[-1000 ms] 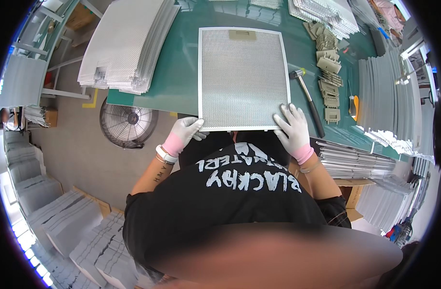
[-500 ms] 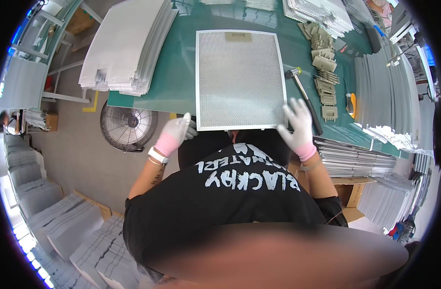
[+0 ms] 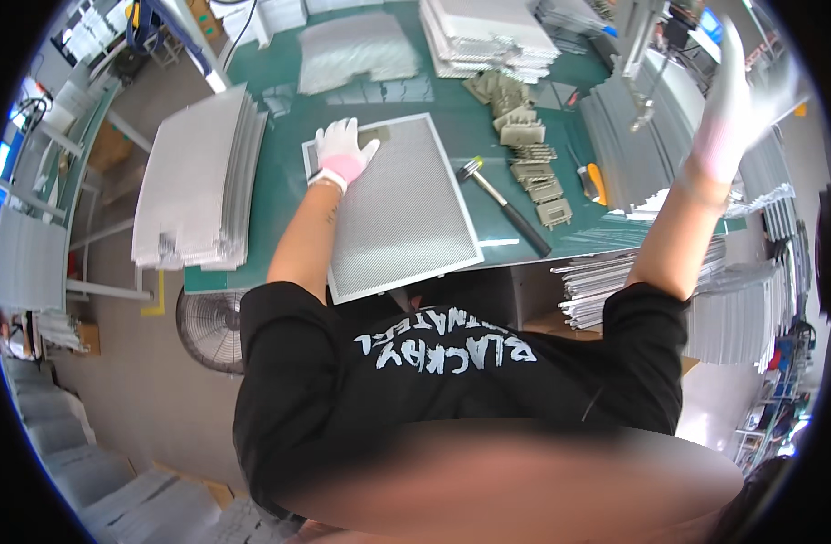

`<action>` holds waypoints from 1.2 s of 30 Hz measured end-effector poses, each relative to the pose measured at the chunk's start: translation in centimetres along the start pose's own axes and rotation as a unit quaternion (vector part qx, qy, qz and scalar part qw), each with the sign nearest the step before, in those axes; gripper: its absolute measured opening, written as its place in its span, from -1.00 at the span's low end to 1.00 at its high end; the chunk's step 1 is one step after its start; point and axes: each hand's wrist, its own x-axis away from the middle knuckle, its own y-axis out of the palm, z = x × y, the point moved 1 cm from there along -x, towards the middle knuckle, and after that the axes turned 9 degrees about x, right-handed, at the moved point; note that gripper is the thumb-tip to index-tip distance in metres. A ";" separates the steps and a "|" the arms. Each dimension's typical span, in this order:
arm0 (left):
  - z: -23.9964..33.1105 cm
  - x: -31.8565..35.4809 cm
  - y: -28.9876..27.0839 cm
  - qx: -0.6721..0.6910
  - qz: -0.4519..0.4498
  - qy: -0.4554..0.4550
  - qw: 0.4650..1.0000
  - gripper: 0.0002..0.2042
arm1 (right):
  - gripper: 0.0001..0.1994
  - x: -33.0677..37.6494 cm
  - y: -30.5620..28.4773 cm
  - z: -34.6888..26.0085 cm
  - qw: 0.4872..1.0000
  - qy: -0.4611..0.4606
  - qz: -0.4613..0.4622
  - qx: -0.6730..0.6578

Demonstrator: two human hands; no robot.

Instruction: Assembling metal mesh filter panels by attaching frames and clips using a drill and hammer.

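A framed metal mesh filter panel (image 3: 402,199) lies turned at an angle on the green table, overhanging its front edge. My left hand (image 3: 343,150), in a white glove with a pink cuff, rests on its far left corner with the fingers spread, partly covering a beige latch plate (image 3: 376,135). Well off to the right, my right hand (image 3: 737,104) is raised near upright grey panels (image 3: 619,136). It is partly blurred, with its fingers stretched apart and nothing visible in it. A hammer (image 3: 506,210) with a black handle lies right of the filter panel.
Beige latch plates (image 3: 533,172) form a row beyond the hammer, beside an orange-handled tool (image 3: 595,184). Mesh sheets are stacked at left (image 3: 190,181) and at the back (image 3: 483,36). A floor fan (image 3: 211,331) stands below the table's left end.
My left hand has moved forward onto the filter panel's far corner. My right hand has left the panel's near right corner and swung up to the far right. The panel now sits turned.
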 end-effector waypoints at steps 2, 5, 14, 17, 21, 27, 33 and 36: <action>2.0 -1.2 -0.3 0.023 -0.005 0.009 1.000 -0.31 | -0.78 -4.1 2.9 6.4 0.986 0.052 -0.151 -0.040; 2.8 0.8 -1.4 0.055 -0.052 -0.023 0.997 -0.37 | -0.47 -6.2 8.4 1.7 0.972 0.017 -0.118 -0.202; 7.1 0.3 -11.4 0.029 -0.152 0.001 0.988 -0.62 | -0.38 -4.8 11.1 0.8 0.987 0.018 -0.042 -0.157; 9.0 2.2 -15.3 0.058 0.048 0.159 0.984 -0.75 | -0.68 -3.0 8.7 -4.5 0.930 0.206 -0.124 -0.279; 13.1 10.9 -15.0 0.105 0.057 0.215 0.969 -0.74 | -0.89 2.3 7.0 -6.2 0.620 0.407 -0.216 -0.635; 16.9 18.5 -18.9 0.133 0.102 0.205 0.964 -0.73 | -0.68 10.6 5.2 -11.4 0.531 0.354 -0.256 -0.726; 17.4 19.9 -19.9 0.154 0.112 0.205 0.960 -0.72 | -0.39 11.1 7.8 -12.4 0.356 0.135 -0.195 -0.904; 17.8 19.7 -20.5 0.161 0.089 0.191 0.964 -0.76 | -0.34 11.9 6.7 -13.8 0.362 0.174 -0.201 -0.893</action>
